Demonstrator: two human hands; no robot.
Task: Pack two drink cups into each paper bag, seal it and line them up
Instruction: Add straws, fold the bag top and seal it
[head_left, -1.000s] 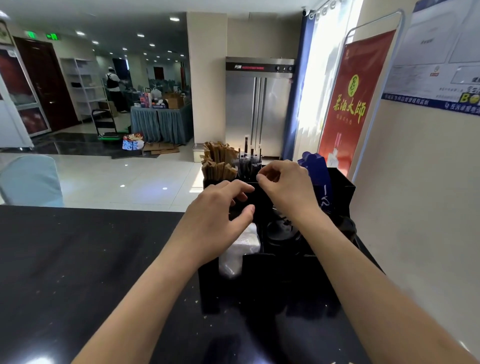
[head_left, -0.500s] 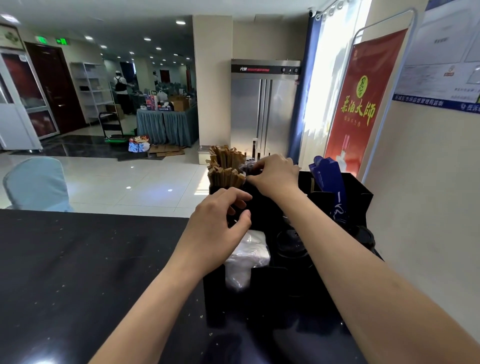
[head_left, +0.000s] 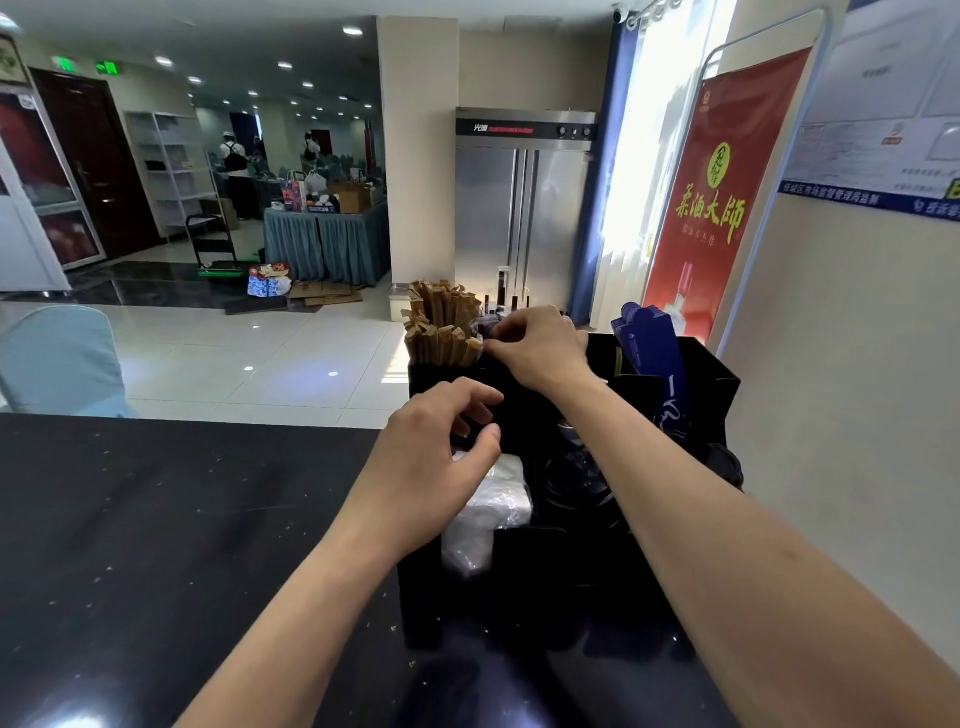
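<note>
Black acrylic makes up the organizer (head_left: 722, 379) I am working over, standing at the far right of a dark speckled counter (head_left: 156, 545). My right hand (head_left: 540, 348) reaches to its back compartments, fingers curled and pinching something small and dark beside the bundle of brown paper-wrapped straws (head_left: 441, 327); I cannot tell exactly what it pinches, since thin dark sticks (head_left: 501, 293) rise just behind the knuckles. My left hand (head_left: 431, 457) hovers lower, over the front of the organizer, fingers and thumb loosely curled with nothing visibly between them, just above a crumpled clear plastic bag (head_left: 488, 514). Dark round cup lids (head_left: 576, 478) sit in the compartment under my right forearm; no paper bag or drink cup is in view. Blue sleeves (head_left: 649, 338) stand upright in the right rear slot.

Beyond the counter lies a pale tiled floor, a steel two-door cabinet (head_left: 519, 208) against a column, and a skirted table (head_left: 327, 239) with boxes. A red banner (head_left: 711, 197) carries large yellow Chinese characters, "茶酒大師" as best I can read. A wall notice (head_left: 883, 130) has print too small to read.
</note>
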